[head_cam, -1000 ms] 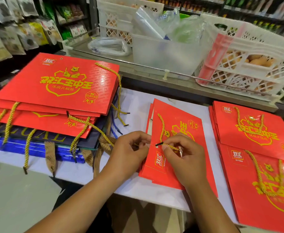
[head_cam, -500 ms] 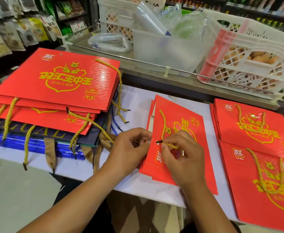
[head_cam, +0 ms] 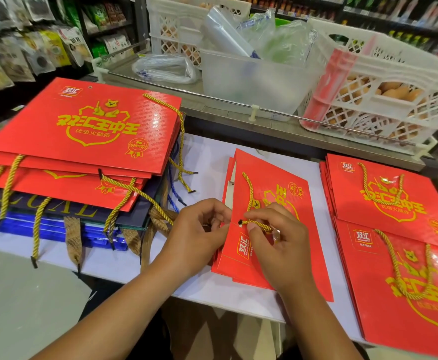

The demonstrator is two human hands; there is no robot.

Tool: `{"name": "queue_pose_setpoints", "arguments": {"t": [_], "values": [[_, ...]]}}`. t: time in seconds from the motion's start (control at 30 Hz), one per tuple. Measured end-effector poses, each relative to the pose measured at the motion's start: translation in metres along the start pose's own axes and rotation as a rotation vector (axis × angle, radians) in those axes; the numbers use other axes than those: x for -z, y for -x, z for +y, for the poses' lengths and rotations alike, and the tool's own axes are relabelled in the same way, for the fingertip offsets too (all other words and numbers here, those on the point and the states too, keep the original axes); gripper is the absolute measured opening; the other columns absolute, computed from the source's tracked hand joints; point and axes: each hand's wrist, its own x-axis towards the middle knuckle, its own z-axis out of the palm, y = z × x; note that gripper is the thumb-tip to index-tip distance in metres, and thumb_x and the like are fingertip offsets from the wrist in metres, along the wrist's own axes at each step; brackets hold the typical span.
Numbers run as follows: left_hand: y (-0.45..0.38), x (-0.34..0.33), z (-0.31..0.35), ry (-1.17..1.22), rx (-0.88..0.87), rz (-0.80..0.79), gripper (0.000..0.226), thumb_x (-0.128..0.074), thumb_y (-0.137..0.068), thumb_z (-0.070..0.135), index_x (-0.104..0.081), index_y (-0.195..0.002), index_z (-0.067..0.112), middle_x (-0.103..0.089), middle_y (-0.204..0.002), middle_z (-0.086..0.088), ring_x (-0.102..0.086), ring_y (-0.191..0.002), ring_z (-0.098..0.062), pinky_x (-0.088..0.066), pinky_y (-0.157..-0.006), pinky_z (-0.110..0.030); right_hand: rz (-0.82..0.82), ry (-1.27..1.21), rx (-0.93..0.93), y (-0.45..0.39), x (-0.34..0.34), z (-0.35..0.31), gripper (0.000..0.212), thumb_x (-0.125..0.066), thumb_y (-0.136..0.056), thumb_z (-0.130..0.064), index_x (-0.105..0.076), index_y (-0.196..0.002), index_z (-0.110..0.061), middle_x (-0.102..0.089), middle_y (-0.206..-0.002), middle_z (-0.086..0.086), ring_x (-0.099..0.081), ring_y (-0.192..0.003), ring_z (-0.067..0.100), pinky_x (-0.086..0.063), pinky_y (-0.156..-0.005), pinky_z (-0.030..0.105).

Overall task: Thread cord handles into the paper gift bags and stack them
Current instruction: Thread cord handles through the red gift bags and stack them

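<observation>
A flat red paper gift bag (head_cam: 269,183) lies in the middle of the white table (head_cam: 207,162), on top of a few more red bags. A gold cord (head_cam: 250,189) loops over its face. My right hand (head_cam: 277,245) pinches the cord near its black tip, which sits at a small hole by the bag's left edge. My left hand (head_cam: 199,235) grips that edge of the bag, fingers curled. On the left stands a stack of finished bags (head_cam: 82,131) with gold handles hanging. Two more red bags with cords (head_cam: 384,193) lie at the right.
Behind the table runs a metal counter (head_cam: 238,123) with a rail. On it stand white plastic crates (head_cam: 384,100), a clear tub (head_cam: 251,79) with plastic bags, and a wrapped bundle (head_cam: 166,67). Shop shelves with packets (head_cam: 31,48) fill the left background. Blue and dark bags (head_cam: 57,224) lie under the left stack.
The hands stay at the bag's left edge; the cord's black tip has come slightly closer to the hole. The camera has shifted a little.
</observation>
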Motion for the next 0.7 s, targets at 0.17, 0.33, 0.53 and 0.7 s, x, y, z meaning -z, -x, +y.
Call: {"name": "queue_pose_setpoints", "arguments": {"t": [0.17,0.33,0.53,0.7], "values": [[0.0001,0.0001,-0.0002,-0.021,-0.011,-0.056,0.011,-0.072,-0.095,0.005,-0.073,-0.09,0.014,-0.06,-0.072,-0.003,-0.053,-0.073,-0.023,-0.055,-0.072,-0.045,-0.011,-0.066,-0.056,-0.0023,0.0036,-0.0032,0.022,-0.07,-0.087,0.004,-0.078,-0.09,-0.016,-0.07,-0.09,-0.006,-0.068,-0.09,0.017,-0.048,-0.077,0.018],[0.0021,-0.0021,0.005,-0.051,-0.025,-0.063,0.023,-0.062,-0.1,-0.002,-0.078,-0.097,0.014,-0.077,-0.091,-0.004,-0.071,-0.084,-0.021,-0.061,-0.079,-0.033,-0.004,-0.111,-0.094,-0.0031,0.0054,-0.0064,0.027,-0.074,-0.086,0.009,-0.078,-0.087,-0.018,-0.069,-0.088,-0.007,-0.068,-0.088,0.019,-0.049,-0.075,0.018],[0.0013,-0.0028,0.0041,-0.006,-0.018,-0.034,0.009,-0.076,-0.087,0.017,-0.074,-0.082,0.023,-0.067,-0.075,-0.001,-0.059,-0.074,-0.019,-0.055,-0.073,-0.037,-0.007,-0.112,-0.141,-0.0014,0.0074,-0.0089,0.024,-0.074,-0.09,0.001,-0.076,-0.087,-0.022,-0.073,-0.088,-0.009,-0.069,-0.089,0.015,-0.05,-0.076,0.016],[0.0007,-0.0006,0.0039,0.054,0.002,0.019,0.005,-0.065,-0.083,0.013,-0.066,-0.08,0.016,-0.053,-0.064,-0.015,-0.049,-0.062,-0.023,-0.044,-0.061,-0.037,0.012,-0.137,-0.168,-0.0005,0.0064,-0.009,0.021,-0.073,-0.092,0.001,-0.075,-0.089,-0.02,-0.072,-0.084,-0.011,-0.067,-0.082,0.009,-0.048,-0.072,0.013]]}}
